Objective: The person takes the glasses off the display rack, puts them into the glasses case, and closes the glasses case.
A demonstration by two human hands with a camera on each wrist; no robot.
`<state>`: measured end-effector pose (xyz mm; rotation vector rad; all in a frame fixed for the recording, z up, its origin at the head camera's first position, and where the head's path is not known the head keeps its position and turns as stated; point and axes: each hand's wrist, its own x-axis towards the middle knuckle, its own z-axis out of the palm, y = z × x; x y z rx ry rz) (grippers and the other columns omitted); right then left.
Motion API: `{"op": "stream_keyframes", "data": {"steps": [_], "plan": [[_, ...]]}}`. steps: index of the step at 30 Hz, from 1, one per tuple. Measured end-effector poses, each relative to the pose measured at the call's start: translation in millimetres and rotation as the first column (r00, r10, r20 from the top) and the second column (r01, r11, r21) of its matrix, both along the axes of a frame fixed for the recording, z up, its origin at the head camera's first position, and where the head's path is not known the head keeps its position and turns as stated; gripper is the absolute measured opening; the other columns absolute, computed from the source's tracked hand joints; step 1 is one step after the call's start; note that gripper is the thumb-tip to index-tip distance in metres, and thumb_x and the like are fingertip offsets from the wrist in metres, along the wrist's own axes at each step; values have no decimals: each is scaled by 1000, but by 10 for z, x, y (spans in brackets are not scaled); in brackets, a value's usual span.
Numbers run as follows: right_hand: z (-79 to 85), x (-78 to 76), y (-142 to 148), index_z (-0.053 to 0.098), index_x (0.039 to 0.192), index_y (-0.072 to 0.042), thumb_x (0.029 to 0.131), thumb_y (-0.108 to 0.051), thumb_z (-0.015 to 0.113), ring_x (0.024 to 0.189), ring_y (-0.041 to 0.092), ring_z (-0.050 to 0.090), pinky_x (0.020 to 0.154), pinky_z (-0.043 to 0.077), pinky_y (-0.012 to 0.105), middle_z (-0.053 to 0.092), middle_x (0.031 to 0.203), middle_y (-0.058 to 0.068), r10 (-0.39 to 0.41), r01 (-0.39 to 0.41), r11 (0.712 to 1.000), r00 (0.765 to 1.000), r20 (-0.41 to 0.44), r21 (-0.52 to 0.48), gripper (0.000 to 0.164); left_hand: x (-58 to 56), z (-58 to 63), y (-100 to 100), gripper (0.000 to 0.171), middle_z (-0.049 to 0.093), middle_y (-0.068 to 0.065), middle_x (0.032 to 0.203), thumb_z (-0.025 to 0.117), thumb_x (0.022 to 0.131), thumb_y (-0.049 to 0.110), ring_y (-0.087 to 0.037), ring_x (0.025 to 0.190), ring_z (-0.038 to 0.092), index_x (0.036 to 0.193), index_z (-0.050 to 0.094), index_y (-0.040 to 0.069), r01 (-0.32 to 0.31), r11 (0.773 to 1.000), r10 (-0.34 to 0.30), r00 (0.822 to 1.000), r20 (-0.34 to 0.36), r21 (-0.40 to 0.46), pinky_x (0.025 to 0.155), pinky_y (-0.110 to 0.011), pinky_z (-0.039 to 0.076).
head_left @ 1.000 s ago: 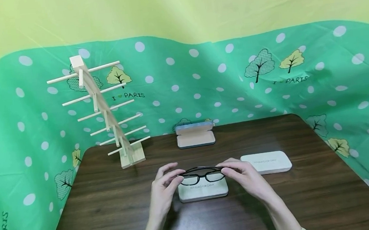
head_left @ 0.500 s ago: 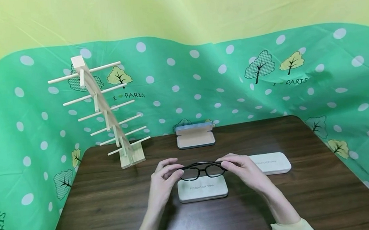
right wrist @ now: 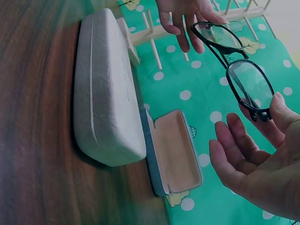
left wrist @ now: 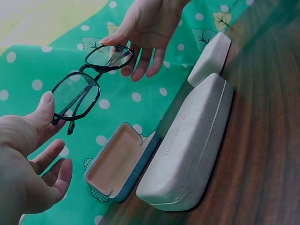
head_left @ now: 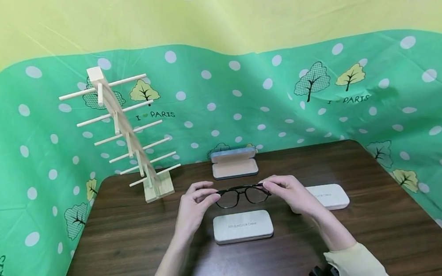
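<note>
Black-framed eyeglasses [head_left: 242, 195] are held level in the air between both hands, their temples folded behind the lenses. My left hand [head_left: 194, 206] pinches the frame's left end between thumb and index finger, and my right hand [head_left: 289, 193] pinches its right end the same way. Below and nearer to me, a closed pale glasses case [head_left: 243, 227] lies on the table. In the left wrist view the eyeglasses [left wrist: 89, 84] hang apart from that case [left wrist: 187, 145]. The right wrist view shows the right thumb and index finger at one corner of the frame [right wrist: 251, 86].
An open glasses case [head_left: 234, 168] with a pinkish lining sits at the table's back edge. Another closed pale case [head_left: 328, 197] lies behind my right hand, partly covered by it. At the back left stands a wooden peg rack [head_left: 126, 129] with bare pegs. A patterned cloth [head_left: 239, 83] hangs behind.
Both hands have moved up and away from me with the eyeglasses, from over the near closed case to beyond it. The lenses have tilted to face me more, and that case is now uncovered.
</note>
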<state>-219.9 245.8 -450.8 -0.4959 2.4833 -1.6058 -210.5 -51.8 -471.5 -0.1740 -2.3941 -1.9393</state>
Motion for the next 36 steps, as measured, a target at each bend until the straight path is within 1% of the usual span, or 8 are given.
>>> {"op": "stream_keyframes", "data": {"steps": [6,11,14,20,24,27,30,36], "plan": [[29,-145,-6,70,123,3,109,-22,51,109,5,67,98,58,48,71,124,23,36,-33,999,996,79,-34,34,-127,27,-9,15,70,-5,128,80,90,19,-20,118,67,100,82,9,21,1000,-21,1000,-8,-14,94,-20,53],[35,-255,-9,68,125,2,111,-25,48,116,13,66,103,54,54,68,131,23,61,-57,998,988,142,-32,37,-251,14,-8,18,70,-8,128,79,91,21,-21,120,65,102,82,6,4,1000,-4,1000,14,-22,94,-20,51],[28,-322,-16,66,127,3,111,-27,46,116,12,65,106,53,54,66,134,22,86,-77,995,977,193,-56,39,-321,0,-7,20,71,-8,128,79,91,25,-20,122,63,101,83,8,-19,999,21,999,39,-36,96,-25,50],[-13,-459,-17,63,129,4,112,-26,44,114,8,64,104,56,44,61,137,21,118,-92,990,954,275,-108,39,-459,-19,-4,24,71,-5,128,80,90,29,-22,127,59,100,83,8,-27,999,31,995,90,-46,104,-40,46],[-29,-537,-21,62,130,5,112,-25,43,115,10,64,104,55,45,60,137,23,98,-70,992,951,294,-103,40,-572,-39,1,27,70,-6,129,79,92,30,-25,130,59,103,82,6,-11,997,17,996,90,-71,108,-47,45],[-43,-595,-31,59,134,9,112,-22,44,124,20,62,105,55,46,56,142,28,67,-39,994,951,303,-98,41,-650,-50,7,28,70,-7,130,78,92,30,-26,131,58,105,82,6,-5,997,12,996,92,-79,111,-49,45],[-63,-665,-39,58,135,10,111,-20,46,129,25,59,105,55,45,55,144,28,28,-5,997,951,307,-77,40,-724,-82,19,27,70,-9,131,77,93,29,-26,132,58,106,81,5,-1,998,8,995,103,-70,113,-49,44],[-64,-819,-52,61,132,9,108,-18,54,107,9,64,104,55,45,65,123,13,-86,101,994,951,298,-36,37,-853,-152,55,27,68,-10,135,71,98,26,-28,135,56,110,80,3,25,998,-18,993,116,-58,116,-50,41]]}}
